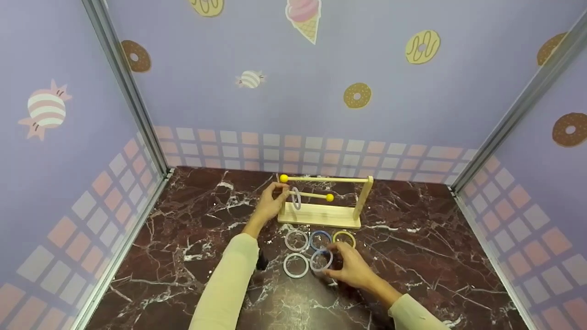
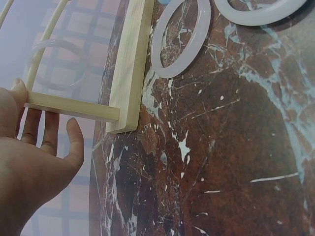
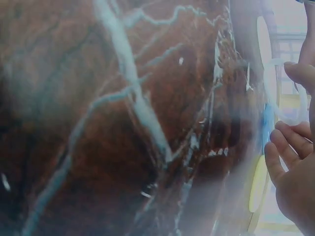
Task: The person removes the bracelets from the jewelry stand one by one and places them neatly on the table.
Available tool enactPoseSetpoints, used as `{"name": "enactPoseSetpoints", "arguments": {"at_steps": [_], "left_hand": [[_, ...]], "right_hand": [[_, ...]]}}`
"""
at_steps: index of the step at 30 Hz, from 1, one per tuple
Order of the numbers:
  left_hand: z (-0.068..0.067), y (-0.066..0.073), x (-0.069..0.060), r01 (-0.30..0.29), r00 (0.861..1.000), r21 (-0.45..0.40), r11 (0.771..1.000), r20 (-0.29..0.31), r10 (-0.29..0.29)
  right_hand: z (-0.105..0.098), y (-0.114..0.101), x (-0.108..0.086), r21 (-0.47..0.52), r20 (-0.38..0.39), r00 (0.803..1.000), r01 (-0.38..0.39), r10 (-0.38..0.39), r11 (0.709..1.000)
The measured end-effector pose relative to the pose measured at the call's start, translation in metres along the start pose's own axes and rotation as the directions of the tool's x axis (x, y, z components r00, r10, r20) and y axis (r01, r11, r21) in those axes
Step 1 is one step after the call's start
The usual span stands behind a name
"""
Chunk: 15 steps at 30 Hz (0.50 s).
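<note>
A wooden ring stand (image 1: 321,215) with two pegs tipped by yellow balls stands on the table. My left hand (image 1: 269,204) grips its left upright (image 2: 74,105), thumb on one side and fingers behind. One pale purple ring (image 1: 296,198) hangs on the lower peg, near the left fingers. My right hand (image 1: 353,268) pinches another pale purple ring (image 1: 321,260) by its edge, tilted up in front of the stand. Around it lie a blue ring (image 1: 320,240), a yellow ring (image 1: 344,239), a pale pinkish ring (image 1: 296,240) and a white ring (image 1: 296,266).
The dark red marbled tabletop (image 1: 412,256) extends to both sides of the stand. Behind it rises a purple wall panel (image 1: 293,110) with sweets printed on it, and side panels flank the table. A small black object (image 1: 262,260) shows beside the left sleeve.
</note>
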<state>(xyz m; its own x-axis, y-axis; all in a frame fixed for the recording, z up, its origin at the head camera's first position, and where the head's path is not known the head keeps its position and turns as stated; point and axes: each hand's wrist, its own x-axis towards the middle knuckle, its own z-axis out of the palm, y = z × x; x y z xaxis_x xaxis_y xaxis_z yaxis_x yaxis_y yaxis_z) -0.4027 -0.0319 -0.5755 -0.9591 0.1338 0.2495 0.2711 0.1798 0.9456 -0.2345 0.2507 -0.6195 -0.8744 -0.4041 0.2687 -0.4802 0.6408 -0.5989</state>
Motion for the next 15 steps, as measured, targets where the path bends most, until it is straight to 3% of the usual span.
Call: {"name": "enactPoseSetpoints", "arguments": {"at_steps": [8, 15], "left_hand": [[0.000, -0.002, -0.002, -0.010, 1.000, -0.005, 1.000, -0.012, 0.009], [0.000, 0.007, -0.005, -0.033, 0.999, -0.024, 0.999, -0.017, 0.033]], "right_hand": [[0.011, 0.002, -0.007, -0.023, -0.005, 1.000, -0.009, 0.009, 1.000], [0.014, 0.005, -0.008, -0.010, -0.017, 1.000, -0.003, 0.002, 1.000]]}}
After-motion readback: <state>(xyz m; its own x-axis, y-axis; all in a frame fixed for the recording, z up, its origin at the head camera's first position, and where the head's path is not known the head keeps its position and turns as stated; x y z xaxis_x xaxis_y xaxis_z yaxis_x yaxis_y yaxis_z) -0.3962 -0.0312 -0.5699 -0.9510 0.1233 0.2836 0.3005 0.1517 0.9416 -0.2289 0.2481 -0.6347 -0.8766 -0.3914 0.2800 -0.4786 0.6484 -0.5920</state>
